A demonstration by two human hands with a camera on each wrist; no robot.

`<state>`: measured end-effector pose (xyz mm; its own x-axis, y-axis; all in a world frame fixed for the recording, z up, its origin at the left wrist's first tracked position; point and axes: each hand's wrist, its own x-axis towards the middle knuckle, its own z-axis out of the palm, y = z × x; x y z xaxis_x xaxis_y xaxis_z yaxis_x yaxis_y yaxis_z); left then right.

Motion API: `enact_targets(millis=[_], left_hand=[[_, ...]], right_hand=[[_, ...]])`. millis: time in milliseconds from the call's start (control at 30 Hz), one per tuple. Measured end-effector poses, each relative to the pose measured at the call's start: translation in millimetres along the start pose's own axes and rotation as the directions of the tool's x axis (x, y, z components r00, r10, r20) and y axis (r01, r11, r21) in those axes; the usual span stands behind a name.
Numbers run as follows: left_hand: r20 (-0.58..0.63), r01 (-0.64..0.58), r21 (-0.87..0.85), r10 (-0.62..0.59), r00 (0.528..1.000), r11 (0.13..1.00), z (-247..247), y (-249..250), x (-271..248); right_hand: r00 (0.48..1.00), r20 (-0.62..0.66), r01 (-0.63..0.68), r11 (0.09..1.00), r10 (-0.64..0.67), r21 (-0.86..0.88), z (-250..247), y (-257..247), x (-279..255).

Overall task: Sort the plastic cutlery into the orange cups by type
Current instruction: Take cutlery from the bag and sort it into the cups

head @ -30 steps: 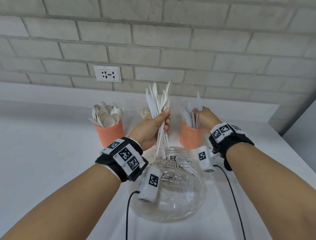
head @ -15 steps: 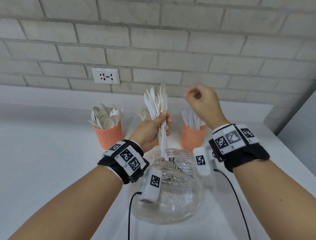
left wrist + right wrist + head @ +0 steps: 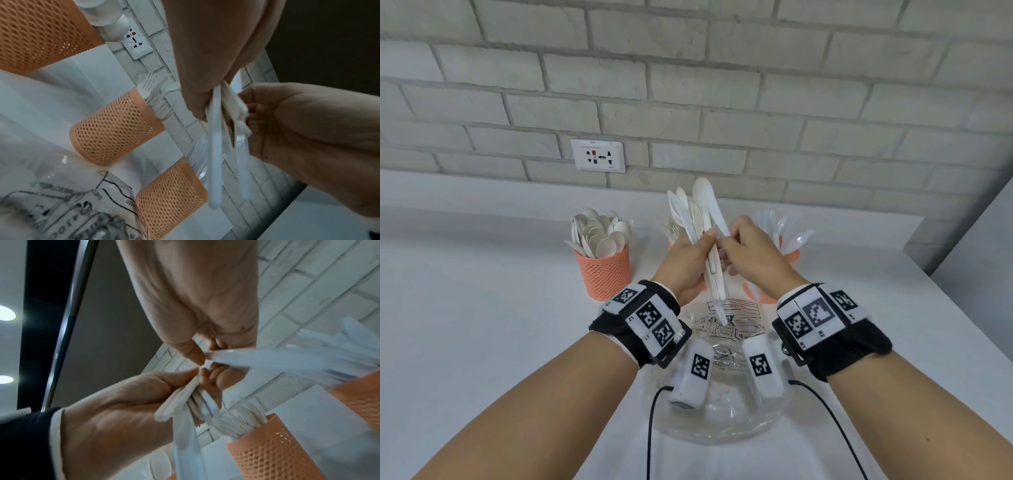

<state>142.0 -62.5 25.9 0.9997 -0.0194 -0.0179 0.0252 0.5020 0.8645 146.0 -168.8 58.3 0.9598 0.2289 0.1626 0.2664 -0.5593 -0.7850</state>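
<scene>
The bundle of white plastic cutlery (image 3: 703,240) stands nearly upright, a mix of knives, a fork and one spoon whose bowl tops the fan, with the thin handles hanging out below the fist. The left hand (image 3: 685,263) has its fingers curled tight round the middle of that bundle, thumb pressed on the front. The right hand (image 3: 753,253) meets it from the right, thumb and forefinger closed narrowly in a pinch on one piece at the edge of the bundle; which kind of piece cannot be told. Left of the grip stands an orange mesh cup of spoons (image 3: 604,270); behind the hands is a cup of forks (image 3: 115,129), and to the right a cup of clear knives (image 3: 787,255). Below the grip lies a crumpled clear bag (image 3: 722,387) on the white counter (image 3: 482,325). The left wrist view shows all three cups in a row, whereas the head view hides most of the middle one. The right wrist view shows the pinching thumb (image 3: 193,352) up close.
</scene>
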Motion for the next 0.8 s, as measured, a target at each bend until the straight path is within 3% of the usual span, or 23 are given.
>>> enact_targets(millis=[133, 233, 400, 600, 733, 800], left_hand=[[-0.056, -0.065, 0.128, 0.072, 0.996, 0.99, -4, 0, -1], [-0.021, -0.16, 0.318, 0.176, 0.984, 0.934, -3, -3, -2], [0.016, -0.136, 0.484, 0.146, 0.989, 0.865, 0, -8, -3], [0.041, -0.077, 0.298, 0.068, 0.997, 0.952, -5, -5, -9], [0.043, 0.05, 0.155, -0.058, 0.997, 0.987, -10, -2, -11], [0.03, 0.031, 0.151, -0.036, 0.999, 0.988, -11, -2, -12]], right_hand=[[0.991, -0.077, 0.113, 0.993, -0.11, 0.026, -3, -7, -5], [0.981, -0.067, 0.182, 0.983, -0.181, 0.008, 5, -14, -6], [0.988, -0.122, 0.099, 0.995, -0.095, 0.025, 16, -15, 1], [0.994, -0.037, -0.098, 0.976, 0.107, 0.197, 18, -7, 12], [0.984, 0.037, -0.178, 0.931, 0.175, 0.318, 15, -4, 14], [0.981, 0.066, -0.196, 0.908, 0.185, 0.37, 15, -5, 13]])
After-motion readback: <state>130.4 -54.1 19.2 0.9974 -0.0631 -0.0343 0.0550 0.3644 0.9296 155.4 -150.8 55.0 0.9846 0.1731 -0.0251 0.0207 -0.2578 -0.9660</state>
